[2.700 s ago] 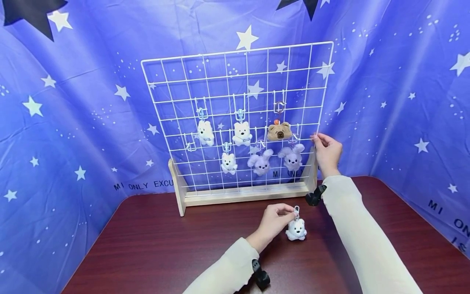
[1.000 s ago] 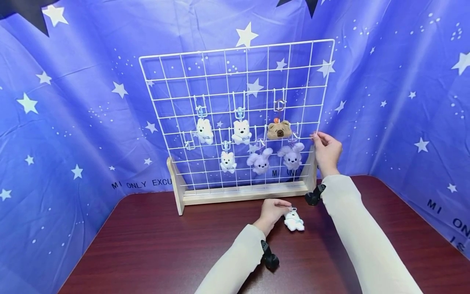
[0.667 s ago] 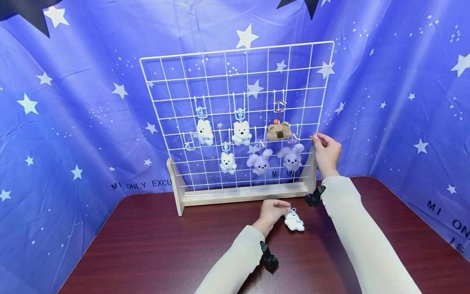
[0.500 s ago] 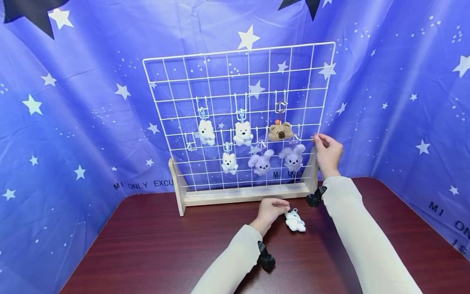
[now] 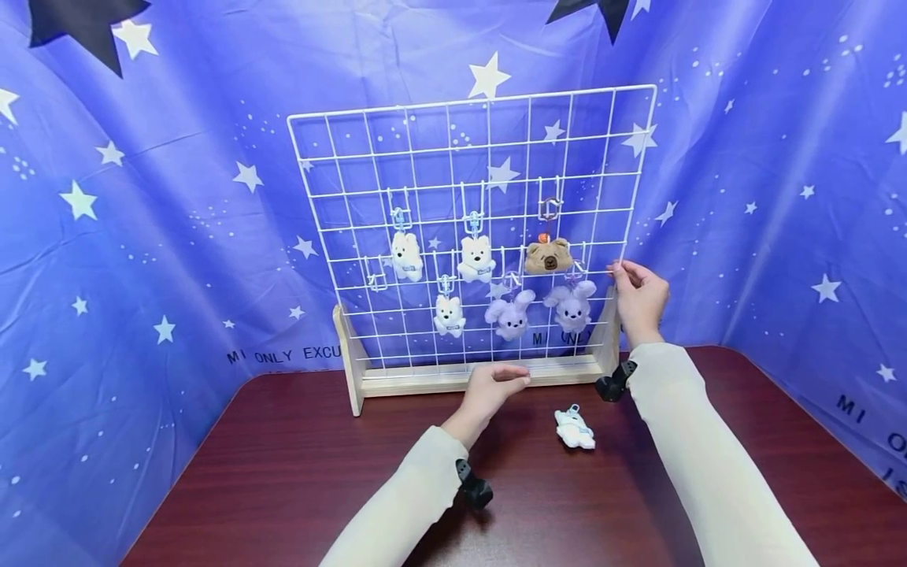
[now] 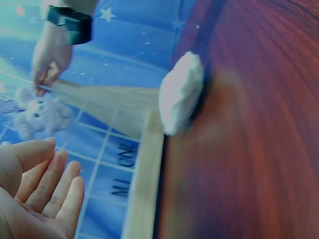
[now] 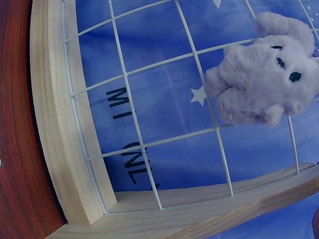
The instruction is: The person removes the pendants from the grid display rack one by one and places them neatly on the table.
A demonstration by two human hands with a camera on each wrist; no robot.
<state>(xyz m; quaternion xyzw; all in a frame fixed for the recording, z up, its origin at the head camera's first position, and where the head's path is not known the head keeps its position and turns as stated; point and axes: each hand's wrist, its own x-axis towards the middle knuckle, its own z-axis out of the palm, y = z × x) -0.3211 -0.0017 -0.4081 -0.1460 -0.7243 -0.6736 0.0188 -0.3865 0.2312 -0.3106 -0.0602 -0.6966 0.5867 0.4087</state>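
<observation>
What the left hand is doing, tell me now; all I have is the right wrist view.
Observer: In the head view, the left hand has its fingers extended and holds nothing.
Operator: Report anything lying loose.
Observer: A white plush keychain lies on the dark red table, to the right of that hand.
Operator: Now the other hand. Tell me what it has.
Observer: The right hand grips the right edge of the white wire grid with thumb and fingers.
</observation>
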